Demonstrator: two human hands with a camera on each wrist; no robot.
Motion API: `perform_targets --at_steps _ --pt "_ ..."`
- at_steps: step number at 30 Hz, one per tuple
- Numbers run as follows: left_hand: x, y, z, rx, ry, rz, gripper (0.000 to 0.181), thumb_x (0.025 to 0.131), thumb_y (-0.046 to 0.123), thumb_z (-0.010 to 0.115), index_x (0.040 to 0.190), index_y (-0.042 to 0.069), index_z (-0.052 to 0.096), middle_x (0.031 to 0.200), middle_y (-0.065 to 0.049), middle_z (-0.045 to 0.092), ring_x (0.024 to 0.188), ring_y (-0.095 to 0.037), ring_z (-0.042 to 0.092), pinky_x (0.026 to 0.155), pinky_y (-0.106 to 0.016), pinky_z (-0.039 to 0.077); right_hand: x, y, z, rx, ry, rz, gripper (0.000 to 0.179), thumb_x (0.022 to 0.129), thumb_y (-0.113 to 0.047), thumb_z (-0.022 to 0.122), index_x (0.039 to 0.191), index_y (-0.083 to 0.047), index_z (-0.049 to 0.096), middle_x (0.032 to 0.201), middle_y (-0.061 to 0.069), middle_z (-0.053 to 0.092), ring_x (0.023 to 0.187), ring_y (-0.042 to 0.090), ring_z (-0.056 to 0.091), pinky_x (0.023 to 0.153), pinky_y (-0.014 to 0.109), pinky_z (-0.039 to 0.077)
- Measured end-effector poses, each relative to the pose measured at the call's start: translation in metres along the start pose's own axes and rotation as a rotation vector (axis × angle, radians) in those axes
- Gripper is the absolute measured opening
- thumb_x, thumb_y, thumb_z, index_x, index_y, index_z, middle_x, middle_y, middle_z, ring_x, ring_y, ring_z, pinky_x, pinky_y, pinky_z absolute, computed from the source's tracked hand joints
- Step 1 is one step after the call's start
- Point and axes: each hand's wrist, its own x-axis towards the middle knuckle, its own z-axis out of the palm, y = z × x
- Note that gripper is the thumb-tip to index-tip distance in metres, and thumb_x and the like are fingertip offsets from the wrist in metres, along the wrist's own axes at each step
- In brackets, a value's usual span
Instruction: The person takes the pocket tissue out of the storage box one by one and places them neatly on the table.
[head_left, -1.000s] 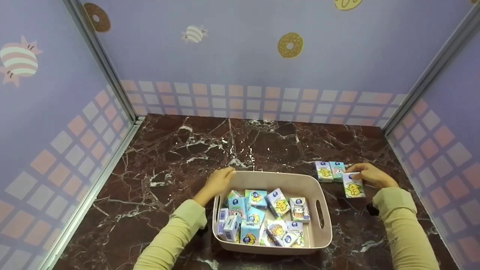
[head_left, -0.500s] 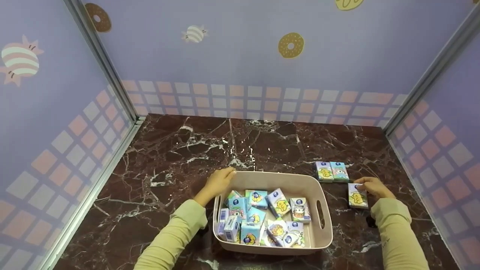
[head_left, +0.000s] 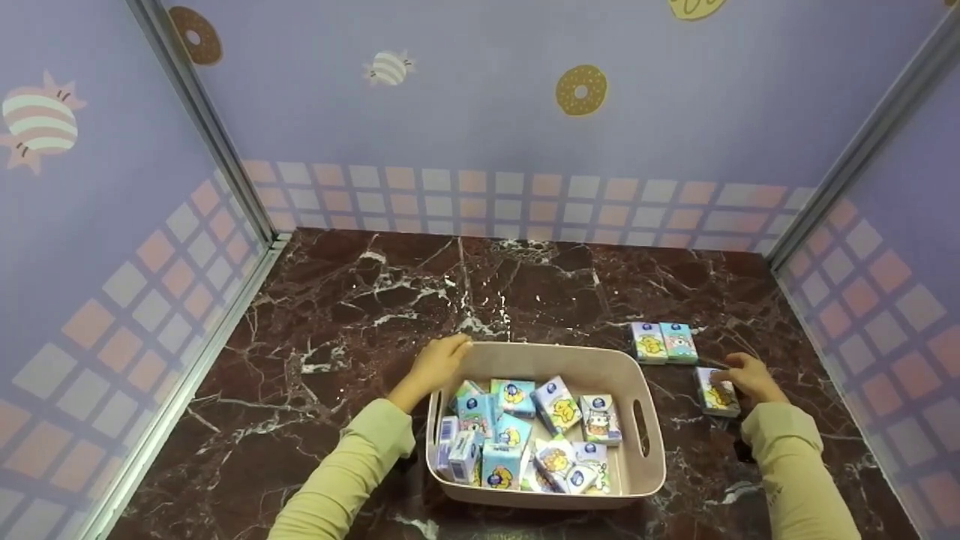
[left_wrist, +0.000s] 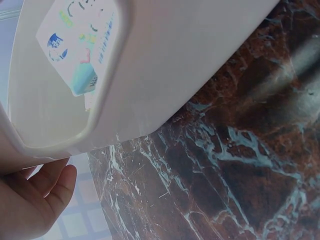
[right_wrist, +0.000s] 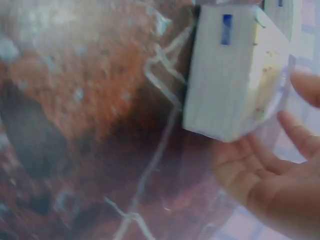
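My left hand holds the back-left corner of a beige plastic basket; in the left wrist view its fingers curl at the rim. Several small tissue packs with cartoon prints lie jumbled inside, among them a purple one with a yellow figure. To the right of the basket, my right hand is at a single tissue pack on the table. In the right wrist view the hand's fingers are spread loosely beside this pack, without a pinch around it.
Two more tissue packs, one purple and one light blue, lie side by side behind the single one. The dark marble-patterned tabletop is enclosed by lilac panels at the back and sides.
My right hand has moved the single tissue pack rightward and nearer me, away from the pair, then loosened its fingers on it. The left hand and basket stay put.
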Motion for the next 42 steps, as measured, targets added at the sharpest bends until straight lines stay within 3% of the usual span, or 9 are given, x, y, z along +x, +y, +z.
perform_targets --at_steps 5,8,11,16,24,27,31,37,42 --pt "0.001 -0.001 0.000 0.007 0.005 0.024 0.024 0.092 0.023 0.043 0.100 0.009 0.060 0.085 -0.010 0.064 0.081 -0.030 0.061 0.069 -0.045 0.045 -0.006 -0.009 -0.003 -0.165 -0.196 -0.029 0.095 0.078 -0.023 0.064 0.134 0.015 -0.003 0.134 0.042 -0.001 0.122 0.054 0.008 0.098 0.058 0.021" --pt "0.001 -0.001 0.000 0.004 0.010 0.021 0.025 0.092 0.023 0.043 0.102 0.008 0.060 0.088 -0.011 0.065 0.083 -0.031 0.061 0.071 -0.045 0.045 -0.009 -0.014 -0.002 -0.200 -0.245 -0.005 0.100 0.075 -0.018 0.068 0.134 0.013 -0.007 0.133 0.043 0.001 0.119 0.052 0.021 0.095 0.058 0.025" --pt "0.001 -0.002 -0.001 0.004 0.014 0.025 0.025 0.092 0.023 0.043 0.103 0.007 0.060 0.092 -0.011 0.065 0.086 -0.031 0.061 0.072 -0.045 0.045 -0.012 -0.017 0.001 -0.207 -0.235 0.013 0.097 0.073 -0.010 0.067 0.134 0.012 -0.005 0.131 0.044 0.006 0.111 0.049 0.032 0.090 0.055 0.033" --pt "0.001 -0.002 -0.001 0.007 0.022 0.030 0.026 0.092 0.023 0.043 0.102 0.006 0.060 0.095 -0.012 0.065 0.088 -0.032 0.061 0.073 -0.045 0.045 -0.011 -0.020 0.005 -0.269 -0.106 0.034 0.088 0.072 -0.005 0.065 0.135 0.012 0.005 0.129 0.042 0.015 0.110 0.051 0.032 0.084 0.051 0.040" --pt "0.001 -0.003 0.000 0.011 0.026 0.029 0.022 0.092 0.023 0.043 0.094 0.009 0.060 0.082 -0.010 0.064 0.077 -0.029 0.060 0.067 -0.043 0.045 0.001 -0.015 0.012 -0.443 0.249 -0.030 0.062 0.068 -0.012 0.064 0.119 0.013 0.039 0.112 0.039 0.044 0.095 0.051 0.045 0.079 0.054 0.038" --pt "0.001 -0.003 0.000 0.013 0.028 0.037 0.022 0.092 0.023 0.043 0.095 0.009 0.060 0.082 -0.010 0.063 0.077 -0.029 0.060 0.068 -0.043 0.045 0.006 -0.012 0.018 -0.441 0.363 -0.048 0.050 0.068 -0.010 0.061 0.111 0.013 0.046 0.103 0.036 0.050 0.088 0.049 0.049 0.074 0.053 0.040" --pt "0.001 -0.003 0.001 0.016 0.013 0.034 0.022 0.092 0.023 0.043 0.094 0.009 0.059 0.076 -0.010 0.061 0.073 -0.028 0.059 0.065 -0.042 0.044 0.012 -0.010 0.027 -0.347 0.483 -0.030 0.041 0.070 -0.005 0.054 0.108 0.011 0.051 0.100 0.035 0.052 0.087 0.047 0.049 0.073 0.051 0.040" --pt "0.001 -0.001 0.001 0.004 0.007 0.033 0.022 0.092 0.023 0.044 0.095 0.008 0.060 0.080 -0.010 0.063 0.076 -0.030 0.060 0.066 -0.043 0.044 0.019 -0.007 0.035 -0.261 0.546 -0.062 0.036 0.072 -0.002 0.045 0.104 0.013 0.051 0.095 0.036 0.051 0.084 0.045 0.047 0.074 0.052 0.037" --pt "0.000 -0.001 0.000 0.000 0.006 0.024 0.025 0.092 0.023 0.043 0.100 0.007 0.060 0.090 -0.011 0.065 0.086 -0.031 0.061 0.073 -0.045 0.045 0.024 -0.006 0.034 -0.268 0.454 -0.113 0.041 0.071 -0.002 0.041 0.109 0.014 0.047 0.098 0.040 0.046 0.088 0.050 0.045 0.077 0.055 0.035"
